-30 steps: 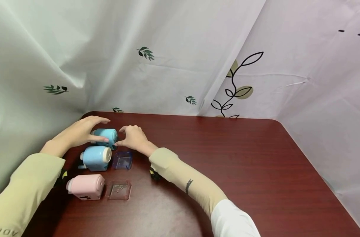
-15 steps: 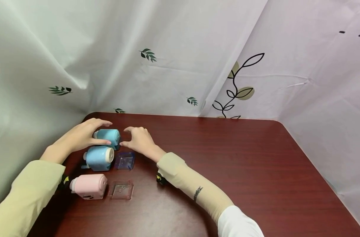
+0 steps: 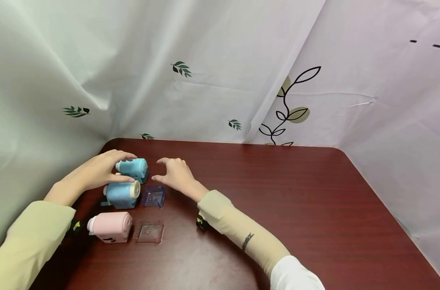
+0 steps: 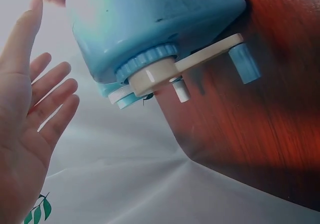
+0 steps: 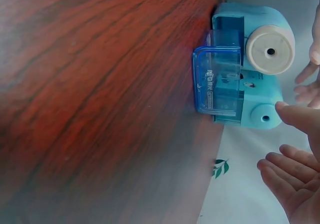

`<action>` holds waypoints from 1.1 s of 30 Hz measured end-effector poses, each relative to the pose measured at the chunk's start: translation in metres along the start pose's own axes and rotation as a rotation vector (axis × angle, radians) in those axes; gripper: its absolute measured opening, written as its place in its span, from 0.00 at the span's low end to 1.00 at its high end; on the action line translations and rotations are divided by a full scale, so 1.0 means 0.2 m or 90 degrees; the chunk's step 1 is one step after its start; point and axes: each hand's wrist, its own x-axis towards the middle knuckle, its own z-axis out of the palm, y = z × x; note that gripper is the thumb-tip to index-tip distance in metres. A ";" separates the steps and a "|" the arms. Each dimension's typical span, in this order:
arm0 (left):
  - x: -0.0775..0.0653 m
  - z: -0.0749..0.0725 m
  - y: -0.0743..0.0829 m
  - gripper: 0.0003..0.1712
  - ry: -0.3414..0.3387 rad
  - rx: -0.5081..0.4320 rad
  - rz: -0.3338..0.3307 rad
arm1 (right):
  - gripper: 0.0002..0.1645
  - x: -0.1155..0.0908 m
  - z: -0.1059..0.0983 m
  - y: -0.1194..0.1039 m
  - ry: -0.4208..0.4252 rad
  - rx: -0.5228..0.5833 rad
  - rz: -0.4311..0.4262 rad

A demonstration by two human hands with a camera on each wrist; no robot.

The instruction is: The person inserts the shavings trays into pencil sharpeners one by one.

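Observation:
Three hand-crank pencil sharpeners stand in a row at the table's left: turquoise (image 3: pixel 135 166) at the back, blue (image 3: pixel 121 196) in the middle, pink (image 3: pixel 112 225) in front. My left hand (image 3: pixel 100 170) hovers by the back two, thumb and fingers spread, holding nothing; its thumb overlaps the top of the blue one in the head view. The left wrist view shows the blue sharpener's crank (image 4: pixel 207 53). To the right of the turquoise one, my right hand (image 3: pixel 177 175) is apart from it, fingers relaxed and thumb separate. A clear blue drawer (image 5: pixel 196 82) lies before the blue sharpener.
A clear pinkish drawer (image 3: pixel 159 233) lies to the right of the pink sharpener. The dark red wooden table (image 3: pixel 277 201) extends far to the right. White curtain (image 3: pixel 205 92) with leaf prints hangs along the back and sides.
My right hand has drawn away from the turquoise sharpener, to the right. The left hand has come slightly nearer the blue sharpener. The view has shifted a little.

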 end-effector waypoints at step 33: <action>-0.08 0.10 -0.04 0.44 -0.096 -0.006 0.033 | 0.44 -0.17 0.06 0.00 -0.073 -0.029 -0.042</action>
